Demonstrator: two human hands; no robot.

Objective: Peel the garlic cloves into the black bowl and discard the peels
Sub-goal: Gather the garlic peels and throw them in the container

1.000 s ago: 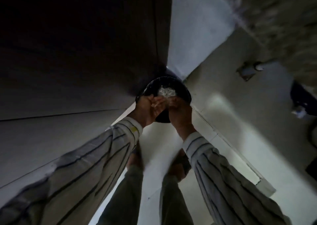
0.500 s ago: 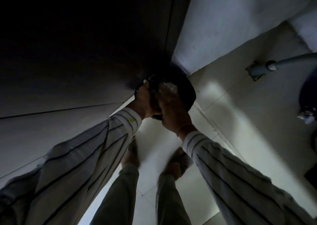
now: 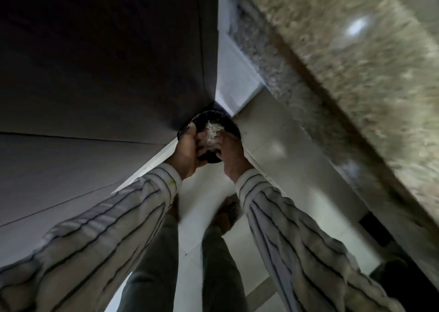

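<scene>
A: Where is the black bowl (image 3: 215,124) right now?

B: You hold it low in front of you, out over the pale tiled floor (image 3: 280,145), just beside the bottom corner of the dark cabinet (image 3: 107,62). The bowl is the landmark here, so I'll place everything else from it.

A: What are my 2 hands doing?

B: Your left hand (image 3: 187,151) grips the bowl's left rim, fingers curled round the edge. Your right hand (image 3: 231,154) is at the bowl's right side, its fingers bent over the rim and touching the pile inside. Whether it truly clasps the rim or pinches the pile, I cannot tell; the picture is dim and blurred there.

A: And the peels?

B: A whitish heap of garlic peels (image 3: 212,132) lies inside the bowl, between your 2 hands. I cannot make out any cloves.

A: Anything else near the bowl?

B: To its right and above runs the speckled stone counter (image 3: 356,62), smeared with motion blur. Below the bowl you see your striped sleeves (image 3: 114,221), your trouser legs, and 1 sandalled foot (image 3: 229,210) on the floor.
</scene>
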